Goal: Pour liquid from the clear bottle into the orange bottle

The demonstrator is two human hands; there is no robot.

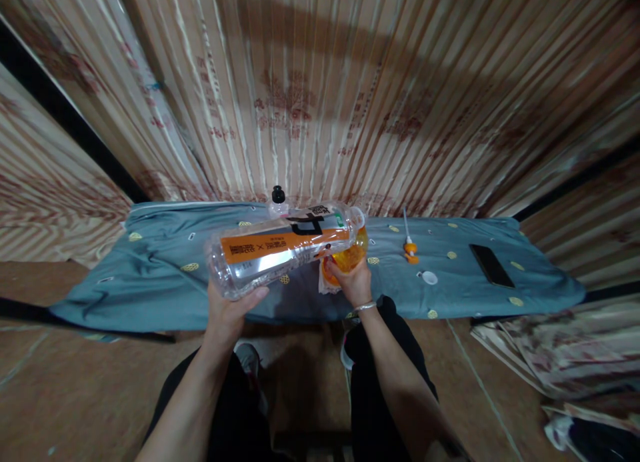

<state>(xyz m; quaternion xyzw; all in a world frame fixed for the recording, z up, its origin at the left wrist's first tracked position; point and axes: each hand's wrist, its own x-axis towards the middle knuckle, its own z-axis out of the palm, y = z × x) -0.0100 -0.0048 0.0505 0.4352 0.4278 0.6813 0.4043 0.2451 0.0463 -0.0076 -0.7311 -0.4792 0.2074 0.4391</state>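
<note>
Above the blue-clothed tabletop [150, 262] | left hand [227, 312] grips tilted clear plastic bottle [280, 249] | right hand [355, 282] clasps orange bottle [347, 259] beneath its mouth

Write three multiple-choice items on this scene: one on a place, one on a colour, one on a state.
1. Where does the phone lie?
A. on the cloth's right part
B. on the floor
C. in the left hand

2. What colour is the band on the big bottle?
A. green
B. orange
C. purple

3. How is the big bottle held?
A. upright
B. tipped on its side, mouth over the small orange bottle
C. lying on the cloth

Answers:
1 A: the dark slab rests on the blue cloth, far right.
2 B: its label is orange with dark print.
3 B: the left hand holds its base, and its mouth meets the small orange bottle in the right hand.
</note>
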